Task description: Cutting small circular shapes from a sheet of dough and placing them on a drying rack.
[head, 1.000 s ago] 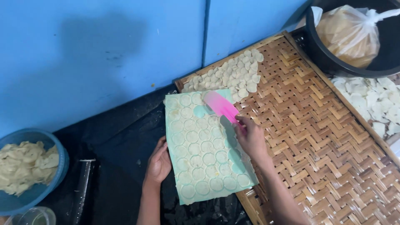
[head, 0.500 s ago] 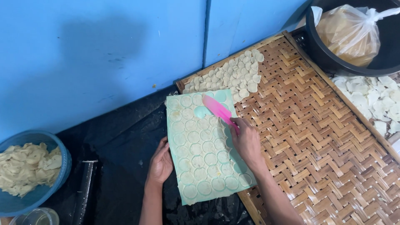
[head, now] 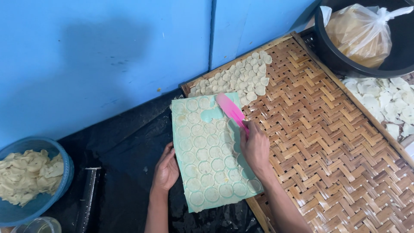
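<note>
Dough discs (head: 208, 152), pale rounds in rows, cover a green board (head: 241, 199) propped on the woven bamboo tray (head: 327, 142). The right hand (head: 255, 146) has its fingers closed around a pink scraper (head: 231, 110), blade toward 11 o'clock near a bare patch. The left hand (head: 166, 169), fingers curled, steadies the board's 9 o'clock edge. Judging from this, a flat, shallow blade should lift each round whole toward the loose rounds (head: 241, 77) at 12 o'clock.
</note>
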